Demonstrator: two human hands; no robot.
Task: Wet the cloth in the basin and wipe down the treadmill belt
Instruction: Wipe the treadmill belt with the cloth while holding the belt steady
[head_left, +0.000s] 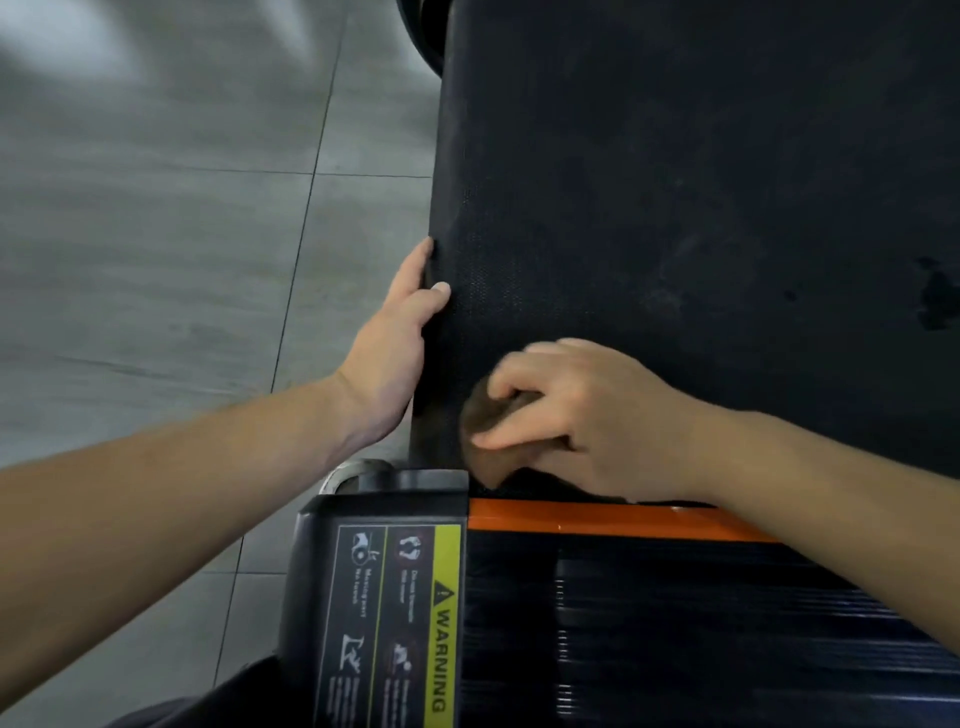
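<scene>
We find the left hand (395, 338) clamped on the left edge of the belt (675, 182), thumb on top. The right hand (587, 415) grips a brown cloth (480, 421), pressed to the belt beside the orange strip (597, 519).

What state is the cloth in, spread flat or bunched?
Bunched: the brown cloth is crumpled under the right hand on the treadmill belt.

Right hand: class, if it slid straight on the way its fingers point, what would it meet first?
Probably the left hand, gripping the belt's edge, just past the cloth; depth is unclear.
</scene>
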